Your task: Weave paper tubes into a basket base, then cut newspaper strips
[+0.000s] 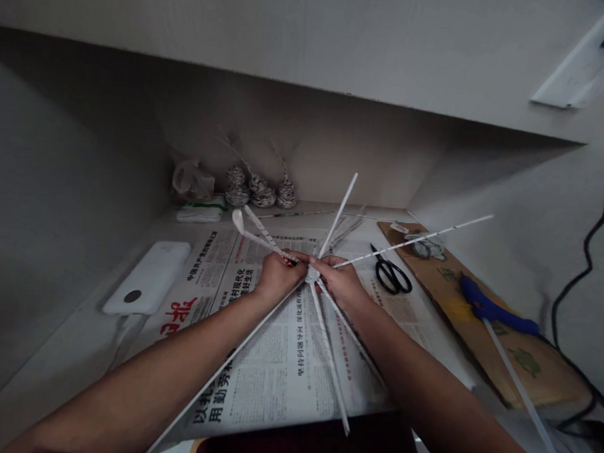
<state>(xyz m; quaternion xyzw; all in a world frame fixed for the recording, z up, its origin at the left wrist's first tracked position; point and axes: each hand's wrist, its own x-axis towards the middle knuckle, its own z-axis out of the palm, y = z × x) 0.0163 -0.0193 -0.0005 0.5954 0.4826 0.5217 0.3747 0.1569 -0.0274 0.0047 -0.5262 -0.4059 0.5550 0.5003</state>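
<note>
Between both hands, above the newspaper, is a small woven centre [310, 275] from which several rolled paper strips [330, 341] spread outward. My left hand [280, 273] is closed in a pinch at the left side of this centre, and a bent white strip [254, 234] rises from it. My right hand [340, 280] grips the other side, fingers closed, with one long strip [421, 238] reaching out to the right. The fingertips of both hands nearly meet and partly hide the weave. Other strips run down towards me, beside my forearms.
Newspaper [270, 372] covers the tabletop. Black scissors [393, 274] lie to the right. A blue glue gun [496, 308] rests on cardboard [505, 382], its cable along the wall. A white power bank [149, 276] lies left. Woven gourd shapes [261, 190] and a plastic bag [194, 180] stand behind.
</note>
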